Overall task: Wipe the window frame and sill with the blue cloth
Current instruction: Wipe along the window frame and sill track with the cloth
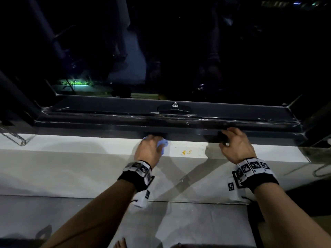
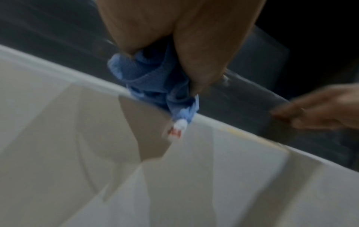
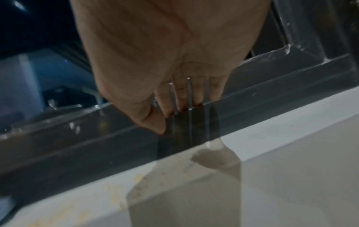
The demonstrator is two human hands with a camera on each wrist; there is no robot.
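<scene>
My left hand (image 1: 151, 146) holds a bunched blue cloth (image 1: 163, 144) against the lower rail of the dark window frame (image 1: 107, 130), where it meets the white sill (image 1: 89, 145). In the left wrist view the fingers (image 2: 200, 58) curl round the cloth (image 2: 153, 78), and a white tag hangs from it. My right hand (image 1: 232, 142) rests further right on the same rail, its fingertips (image 3: 182, 106) hooked over the rail's top edge (image 3: 272, 86) and the thumb against its front face.
Yellow crumbs (image 1: 186, 152) lie on the sill between my hands. A window latch (image 1: 174, 108) sits on the frame's inner ledge. Chains hang at the far left (image 1: 16, 138) and right (image 1: 322, 171). The pane is dark. Grey floor tiles (image 1: 53, 212) lie below.
</scene>
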